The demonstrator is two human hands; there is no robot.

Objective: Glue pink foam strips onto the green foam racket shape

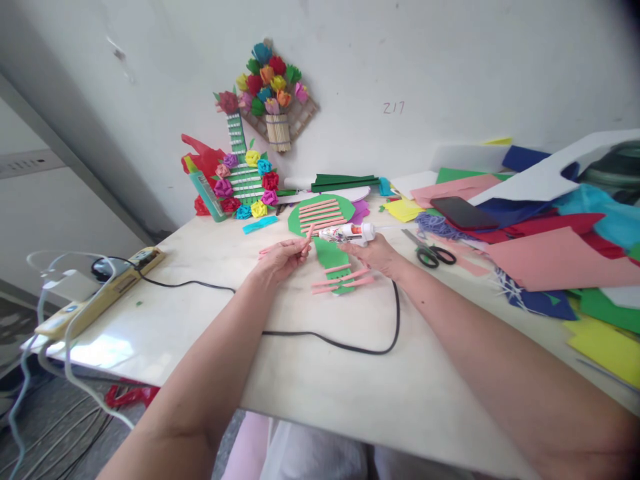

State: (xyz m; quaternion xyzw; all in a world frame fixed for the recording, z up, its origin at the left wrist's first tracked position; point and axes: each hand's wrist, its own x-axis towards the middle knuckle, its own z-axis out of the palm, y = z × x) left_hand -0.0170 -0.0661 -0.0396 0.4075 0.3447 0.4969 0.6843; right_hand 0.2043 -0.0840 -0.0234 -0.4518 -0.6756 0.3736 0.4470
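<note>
My left hand (286, 258) pinches a thin pink paper stick (309, 235) near the middle of the table. In my right hand (375, 253) is a white glue gun (350, 233), its nozzle pointing left at the stick. Beneath both lies a green paper shape (327, 252) with a round upper part and a narrow lower part. Several pink sticks (320, 215) lie in rows across its upper part. More pink sticks (340, 283) rest loosely across its lower end. A black cord (350, 347) curves over the table below my hands.
Black scissors (434, 255) lie right of my right hand, near a phone (463, 213) and piled coloured paper (560, 257). A power strip (110, 287) sits at the left edge. Behind stand a glue bottle (207, 192) and a flower-decorated guitar shape (245, 179).
</note>
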